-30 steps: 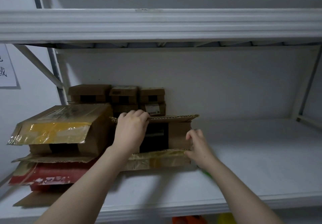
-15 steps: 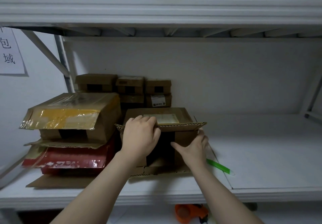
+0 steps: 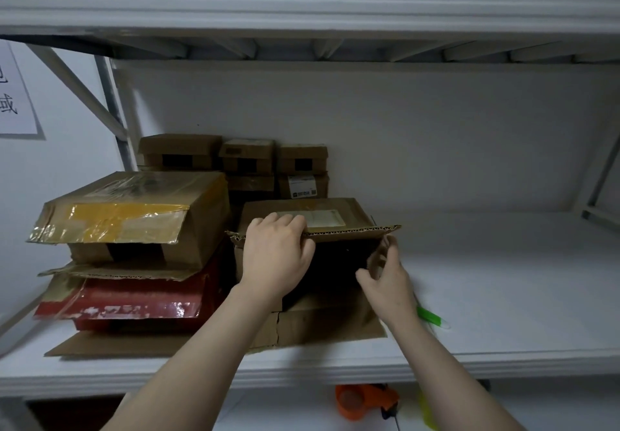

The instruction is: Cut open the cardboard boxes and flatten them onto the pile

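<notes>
An opened brown cardboard box [image 3: 335, 215] lies on the white shelf [image 3: 486, 296], its open end facing me with a dark inside. My left hand [image 3: 276, 256] grips the front edge of its top flap, fingers curled over it. My right hand [image 3: 385, 276] pinches the right side flap at the opening. The bottom flap [image 3: 318, 323] lies flat on the shelf towards me. Left of the box stands the pile: a yellow-taped box [image 3: 134, 219] on a red flattened carton [image 3: 134, 299] and flat cardboard [image 3: 114, 343].
Several small sealed boxes [image 3: 248, 158] are stacked at the back against the wall. A green cutter [image 3: 431, 316] lies on the shelf beside my right wrist. An orange tape dispenser [image 3: 365, 400] sits on the level below. The upper shelf beam hangs overhead.
The view has tilted down, showing the box's top. My right hand moved from the box's right corner to its side flap and folded it at the opening. My left hand keeps its grip.
</notes>
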